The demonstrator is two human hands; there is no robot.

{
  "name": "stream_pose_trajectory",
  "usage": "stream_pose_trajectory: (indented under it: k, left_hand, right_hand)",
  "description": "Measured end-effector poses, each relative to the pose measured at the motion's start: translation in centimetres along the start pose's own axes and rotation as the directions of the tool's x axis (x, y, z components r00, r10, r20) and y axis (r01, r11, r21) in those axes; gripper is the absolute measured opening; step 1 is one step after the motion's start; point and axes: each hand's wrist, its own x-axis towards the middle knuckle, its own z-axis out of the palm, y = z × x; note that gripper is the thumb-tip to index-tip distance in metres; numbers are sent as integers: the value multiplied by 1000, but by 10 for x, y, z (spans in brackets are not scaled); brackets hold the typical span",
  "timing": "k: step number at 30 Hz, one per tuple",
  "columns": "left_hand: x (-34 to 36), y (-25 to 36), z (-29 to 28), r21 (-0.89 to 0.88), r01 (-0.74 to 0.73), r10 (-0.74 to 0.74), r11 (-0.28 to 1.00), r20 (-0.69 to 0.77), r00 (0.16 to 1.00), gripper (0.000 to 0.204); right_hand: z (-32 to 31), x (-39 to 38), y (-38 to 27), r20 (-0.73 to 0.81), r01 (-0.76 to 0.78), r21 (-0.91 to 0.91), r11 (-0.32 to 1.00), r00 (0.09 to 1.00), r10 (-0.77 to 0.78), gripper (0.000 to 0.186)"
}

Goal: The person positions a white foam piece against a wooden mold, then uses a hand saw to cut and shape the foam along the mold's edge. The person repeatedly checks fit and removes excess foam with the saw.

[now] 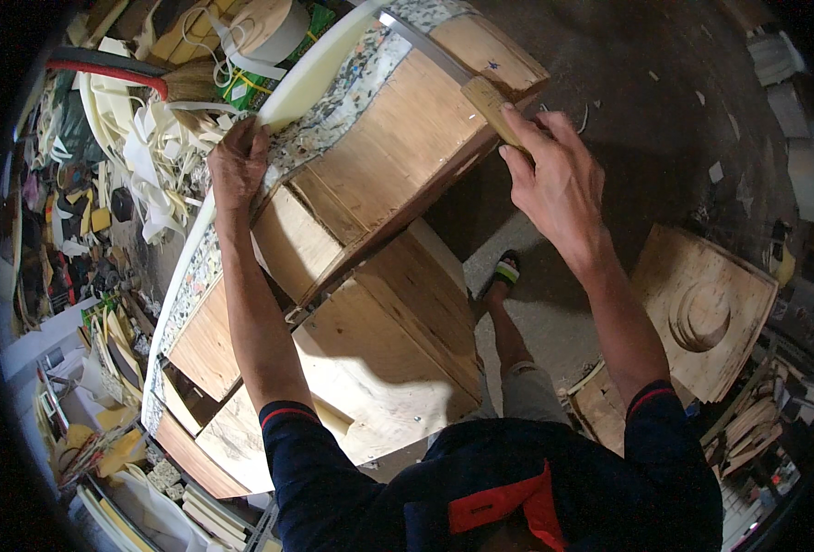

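Note:
Before me lies a curved wooden furniture frame (398, 138), edged with speckled multicoloured foam (329, 120) and a pale yellow foam strip (310, 83). My right hand (559, 175) is closed round the wooden handle (492, 109) of a long-bladed knife. Its straight metal blade (425, 44) reaches up and left across the frame's far end, over the speckled foam. With fingers bent, my left hand (240, 170) pinches the edge of the pale foam strip at the frame's left side. Its fingertips are partly hidden.
Foam offcuts (145, 161) heap up on the left, near a red-trimmed broom (186, 85). Below the frame is a plywood box section (389, 340). A plywood panel with a round recess (646, 294) lies at right, and wood strips (756, 419) are stacked below it.

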Motion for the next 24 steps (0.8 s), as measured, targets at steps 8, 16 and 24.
stream_pose_trajectory:
  k: [8, 16, 24]
  left_hand:
    - [1, -2, 0, 12, -42, 42, 999, -49, 998, 37]
    - [1, 6, -2, 9, 31, -31, 999, -8, 999, 36]
    - [2, -1, -4, -158, -43, 27, 987, -102, 994, 33]
  right_hand:
    - [-7, -5, 0, 41, -47, -16, 999, 998, 48, 46]
    - [-5, 4, -4, 27, -91, 70, 993, 996, 89, 46]
    - [-14, -11, 19, 17, -132, 210, 969, 991, 131, 45]
